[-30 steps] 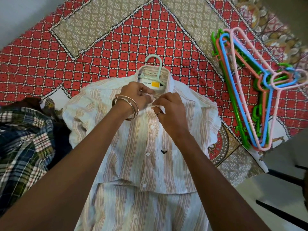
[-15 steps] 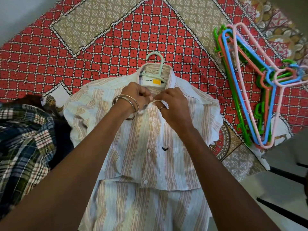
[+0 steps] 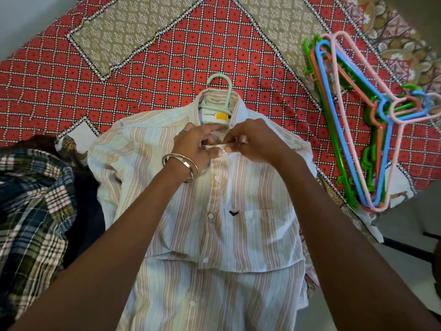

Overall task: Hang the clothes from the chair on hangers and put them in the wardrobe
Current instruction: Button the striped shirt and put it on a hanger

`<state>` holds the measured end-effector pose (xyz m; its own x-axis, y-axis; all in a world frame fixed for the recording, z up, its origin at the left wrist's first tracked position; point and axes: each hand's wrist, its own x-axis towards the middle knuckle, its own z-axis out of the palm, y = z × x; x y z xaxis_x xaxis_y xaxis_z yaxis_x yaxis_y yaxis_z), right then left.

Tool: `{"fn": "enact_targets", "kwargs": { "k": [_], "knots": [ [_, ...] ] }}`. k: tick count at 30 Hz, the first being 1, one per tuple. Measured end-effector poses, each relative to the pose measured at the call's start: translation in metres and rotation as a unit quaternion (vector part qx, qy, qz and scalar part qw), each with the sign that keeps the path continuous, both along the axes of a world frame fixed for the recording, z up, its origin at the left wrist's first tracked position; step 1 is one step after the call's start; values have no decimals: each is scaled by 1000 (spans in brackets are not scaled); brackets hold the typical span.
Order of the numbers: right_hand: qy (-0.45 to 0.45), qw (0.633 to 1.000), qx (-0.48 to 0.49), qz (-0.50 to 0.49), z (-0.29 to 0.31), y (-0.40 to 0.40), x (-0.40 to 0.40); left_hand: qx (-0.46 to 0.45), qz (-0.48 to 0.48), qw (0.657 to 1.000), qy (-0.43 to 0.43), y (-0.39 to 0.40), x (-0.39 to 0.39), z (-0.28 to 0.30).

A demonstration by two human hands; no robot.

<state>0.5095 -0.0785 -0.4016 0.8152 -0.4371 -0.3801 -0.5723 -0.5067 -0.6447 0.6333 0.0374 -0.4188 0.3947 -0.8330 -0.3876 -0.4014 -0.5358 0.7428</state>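
Observation:
A white shirt with pale orange stripes lies face up on the bed, buttoned down its front. A mint-green hanger sits inside it, its hook poking out above the collar. My left hand, with bangles on the wrist, and my right hand meet just below the collar. Both pinch the shirt's front edge at the top button, thumbs and fingertips on the fabric.
A red, beige-patterned bedspread covers the bed. A pile of coloured plastic hangers lies at the right. A plaid shirt on dark clothes is heaped at the left. The bed's edge and floor show at lower right.
Both hands stay at the collar. The left hand's fingers have uncurled and spread a little, and a strip of the front edge now shows pinched between the two hands.

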Motion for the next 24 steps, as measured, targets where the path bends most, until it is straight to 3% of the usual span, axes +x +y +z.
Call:
{"fn": "enact_targets", "kwargs": {
  "k": [6,15,20,24],
  "knots": [
    [22,994,-103,-14,-10,12,-2,5,27,997,79,-5,9,-5],
    [33,979,-201,15,-14,19,-1,-14,30,996,80,1,8,-16],
    [-7,992,-126,-19,-19,15,-11,-41,33,996,77,4,2,-16],
    [52,995,-91,3,-18,6,-5,-54,41,998,18,4,-3,-16]
  ]
}}
